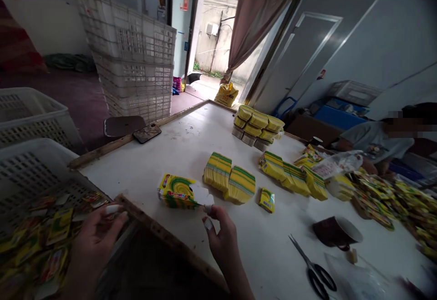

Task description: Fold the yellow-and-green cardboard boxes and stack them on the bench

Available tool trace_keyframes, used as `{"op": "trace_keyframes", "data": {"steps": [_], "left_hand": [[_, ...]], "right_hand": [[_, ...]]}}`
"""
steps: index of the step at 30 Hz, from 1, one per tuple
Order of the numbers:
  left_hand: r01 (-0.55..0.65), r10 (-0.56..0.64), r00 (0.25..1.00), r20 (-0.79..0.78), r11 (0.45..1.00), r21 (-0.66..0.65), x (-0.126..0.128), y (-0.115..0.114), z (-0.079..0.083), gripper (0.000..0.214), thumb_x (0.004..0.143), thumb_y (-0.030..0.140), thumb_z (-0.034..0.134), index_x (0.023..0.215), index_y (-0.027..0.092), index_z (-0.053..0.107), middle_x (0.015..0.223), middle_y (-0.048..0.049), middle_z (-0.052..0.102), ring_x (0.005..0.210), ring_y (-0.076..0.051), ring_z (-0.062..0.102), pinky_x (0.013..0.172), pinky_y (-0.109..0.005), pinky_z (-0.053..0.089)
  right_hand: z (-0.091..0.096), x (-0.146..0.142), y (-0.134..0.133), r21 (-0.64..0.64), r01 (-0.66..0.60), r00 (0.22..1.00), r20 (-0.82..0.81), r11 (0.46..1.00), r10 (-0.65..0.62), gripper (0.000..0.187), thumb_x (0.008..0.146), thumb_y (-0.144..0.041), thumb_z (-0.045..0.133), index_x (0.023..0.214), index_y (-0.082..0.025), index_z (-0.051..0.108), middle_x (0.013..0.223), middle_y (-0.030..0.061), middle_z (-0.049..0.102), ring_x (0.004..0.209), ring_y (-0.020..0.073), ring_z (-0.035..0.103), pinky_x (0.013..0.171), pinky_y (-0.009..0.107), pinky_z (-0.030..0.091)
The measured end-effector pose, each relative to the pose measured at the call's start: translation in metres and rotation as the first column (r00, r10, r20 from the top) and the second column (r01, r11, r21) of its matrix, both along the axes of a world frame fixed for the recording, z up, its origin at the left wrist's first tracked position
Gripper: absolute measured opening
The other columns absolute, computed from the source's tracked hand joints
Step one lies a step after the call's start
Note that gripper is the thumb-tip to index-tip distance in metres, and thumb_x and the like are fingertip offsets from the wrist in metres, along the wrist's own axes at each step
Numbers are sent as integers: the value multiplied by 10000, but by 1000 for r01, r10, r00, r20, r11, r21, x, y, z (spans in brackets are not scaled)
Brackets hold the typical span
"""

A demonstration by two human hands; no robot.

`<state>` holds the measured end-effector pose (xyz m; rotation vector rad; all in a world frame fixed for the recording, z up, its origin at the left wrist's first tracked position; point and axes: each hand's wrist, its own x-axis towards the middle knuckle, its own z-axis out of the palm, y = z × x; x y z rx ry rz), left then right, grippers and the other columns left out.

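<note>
Left of the carton: my left hand (92, 241), fingers loosely spread and holding nothing, over a white plastic lattice crate (34, 163) of glossy sachets (44, 241). Centre: the carton (175, 191), yellow-green swirled card lying on its side, red lettering too blurred to read. Just right: my right hand (221, 236) pinches its white end flap. Further right: flat card stacks (229, 179).

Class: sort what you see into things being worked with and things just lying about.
In use: right hand, open carton, left hand, crate of packets, flat carton stacks.
Lying about: scissors, phone, cup, stacked crates.
</note>
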<state>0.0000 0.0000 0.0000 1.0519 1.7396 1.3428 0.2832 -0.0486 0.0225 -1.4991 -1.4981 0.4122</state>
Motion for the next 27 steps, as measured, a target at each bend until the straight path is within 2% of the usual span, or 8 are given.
{"op": "trace_keyframes", "data": {"steps": [3,7,13,17,20,23,25,27], "left_hand": [[115,-116,972,203,993,17,36,-6,-3,466,615,569,768,919,231,667,901,2,720,868,-192,660,801,-244,522],[215,-224,886,406,974,69,54,-8,-15,385,614,505,826,838,227,682,774,36,725,791,-137,655,759,-166,522],[150,-137,807,575,988,24,57,-8,-31,400,551,496,870,788,219,707,702,48,714,723,-125,652,698,-157,547],[152,-131,772,622,988,20,63,-5,-33,395,533,466,888,787,209,729,694,22,724,721,-162,665,645,-185,555],[150,-162,770,617,986,72,68,-8,-26,360,596,493,850,785,214,724,701,20,716,718,-147,642,657,-170,538],[189,-256,750,610,967,173,76,-18,-16,354,700,527,769,890,233,720,799,8,724,727,-143,630,648,-176,536],[161,-293,685,667,954,255,83,-25,-11,431,717,581,724,1014,270,705,917,-9,744,791,-180,661,662,-221,565],[85,-279,559,781,956,281,92,-30,-7,519,687,652,702,1074,306,697,1002,-16,760,859,-220,688,697,-272,593]], "right_hand": [[8,-3,23,-21,-35,998,53,999,36,240,874,-184,507,1106,-170,569,1057,118,677,991,236,650,877,381,532],[10,-16,51,-65,-67,990,116,996,75,352,821,-127,529,1170,-150,570,1117,147,665,1063,289,604,924,460,498],[-2,-29,65,-101,-55,983,170,993,71,376,728,-19,498,1051,-175,609,1008,125,675,960,302,608,844,480,509],[-10,-27,68,-69,-59,988,138,996,68,439,708,-24,488,1113,-182,553,1030,116,628,956,275,613,844,449,520],[-11,-27,66,-53,-56,995,76,997,60,461,711,-54,491,1152,-187,493,933,72,607,803,228,620,741,394,546],[-6,-30,55,-26,-46,999,-10,999,46,408,763,-114,502,1154,-213,438,830,6,561,680,175,587,646,318,540],[-3,-36,42,-18,-75,992,-100,997,73,393,779,-147,531,1149,-232,430,796,-22,537,655,156,564,621,283,519],[-4,-49,25,-50,-150,967,-216,987,136,375,775,-153,566,1122,-248,461,778,-33,543,643,144,547,599,256,494]]}}
